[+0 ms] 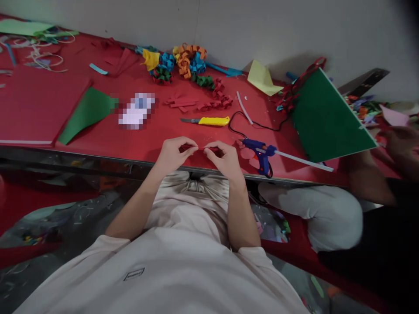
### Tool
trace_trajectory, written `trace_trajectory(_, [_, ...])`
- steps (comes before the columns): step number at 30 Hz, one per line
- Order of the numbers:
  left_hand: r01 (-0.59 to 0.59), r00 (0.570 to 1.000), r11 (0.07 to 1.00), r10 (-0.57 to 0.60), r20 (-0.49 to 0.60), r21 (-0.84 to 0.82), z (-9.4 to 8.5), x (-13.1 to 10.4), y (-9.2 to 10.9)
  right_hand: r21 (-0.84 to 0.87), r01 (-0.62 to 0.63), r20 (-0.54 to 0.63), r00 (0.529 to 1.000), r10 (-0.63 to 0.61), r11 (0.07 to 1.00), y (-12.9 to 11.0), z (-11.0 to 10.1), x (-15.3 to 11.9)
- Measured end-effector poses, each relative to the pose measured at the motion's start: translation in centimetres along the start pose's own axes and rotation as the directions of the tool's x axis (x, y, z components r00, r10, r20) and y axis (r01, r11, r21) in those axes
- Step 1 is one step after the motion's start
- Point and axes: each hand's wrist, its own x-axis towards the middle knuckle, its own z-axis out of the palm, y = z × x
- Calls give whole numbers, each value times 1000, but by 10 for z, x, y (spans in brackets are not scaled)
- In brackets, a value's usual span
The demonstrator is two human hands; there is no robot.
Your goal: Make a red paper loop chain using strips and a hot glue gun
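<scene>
Close to the front edge of the red table [137, 144], my left hand [176, 151] and my right hand [224, 156] meet fingertip to fingertip. Each pinches an end of a thin red paper strip [201, 148], mostly hidden by the fingers. Beyond them lies a yellow utility knife [213, 121] with its blade pointing left. Just right of my right hand rests a blue hot glue gun [260, 150], a long white glue stick [304, 161] coming out of its back. Red paper strips [183, 103] and a curled red paper chain [218, 103] lie farther back.
Colourful folded paper chains [186, 61] are heaped by the wall. A green board [327, 117] leans up at the right, beside a co-worker's hand [402, 139]. The glue gun's black cord [273, 129] loops across the table. Left are a green sheet [88, 111] and large red sheets [36, 104].
</scene>
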Motion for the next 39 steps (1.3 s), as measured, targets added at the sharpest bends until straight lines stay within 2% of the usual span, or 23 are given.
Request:
trace_trajectory(3, [-28,1000,1000,28,12,1,0,1,-1,-20,27,53,998,-26,999,-2,-1,-1])
trace_trajectory(5, [-4,1000,998,5,5,-68,1,1,-3,15,9,54,998,-10,1000,-2,0,-1])
trace_trajectory(9, [119,985,962,-146,-95,-244,4,2,-6,143,-85,-72,993,96,986,0,6,-1])
trace_trajectory(12, [156,971,951,-197,-136,-268,5,2,-5,207,-111,-133,981,140,972,2,10,-1])
trace_trajectory(16, [165,976,947,-196,-92,-276,2,3,1,169,-38,-211,975,73,985,0,8,-3])
trace_trajectory(19, [129,988,956,-146,-49,-265,-1,1,7,196,17,-181,983,19,981,-7,3,-5])
trace_trajectory(24, [77,993,966,-97,-71,-247,-3,-4,13,277,49,-151,988,-7,959,-15,0,-9])
trace_trajectory(28, [77,995,978,-88,-49,-196,-5,-7,13,230,48,-157,988,-12,972,-16,-1,-13])
trace_trajectory(35, [156,987,964,-159,5,-217,-4,-5,13,59,116,-183,978,-103,991,-19,2,-17])
trace_trajectory(37, [151,989,971,-149,23,-185,-2,-5,13,15,115,-170,979,-110,993,-20,2,-19])
trace_trajectory(39, [89,995,992,-86,45,-86,-2,-4,12,-21,112,-168,979,-114,993,-21,1,-22])
